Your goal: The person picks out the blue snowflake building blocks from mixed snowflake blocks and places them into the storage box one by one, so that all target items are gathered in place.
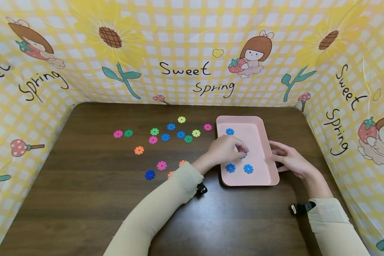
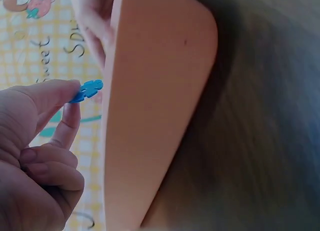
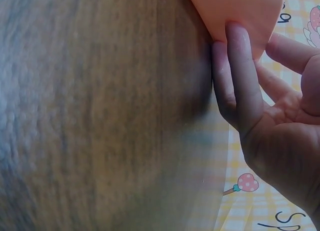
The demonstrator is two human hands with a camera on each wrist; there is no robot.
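Note:
My left hand (image 1: 224,149) reaches over the pink tray (image 1: 257,133), its thumb and forefinger pinching a blue snowflake-shaped disc (image 2: 91,89). Most of that disc is covered by the fingers in the head view. Three other blue discs lie flat inside the tray: one toward the back (image 1: 229,131) and a pair near the front (image 1: 230,168). At the tray's right side, my right hand (image 1: 293,161) rests extended fingers (image 3: 241,56) against the outer wall.
Left of the tray, loose discs in several colours are scattered on the dark wooden table (image 1: 83,199), among them an orange disc (image 1: 139,150) and a dark blue disc (image 1: 149,175). My left sleeve partly covers some. A yellow checked cloth (image 1: 179,42) stands around the back and sides.

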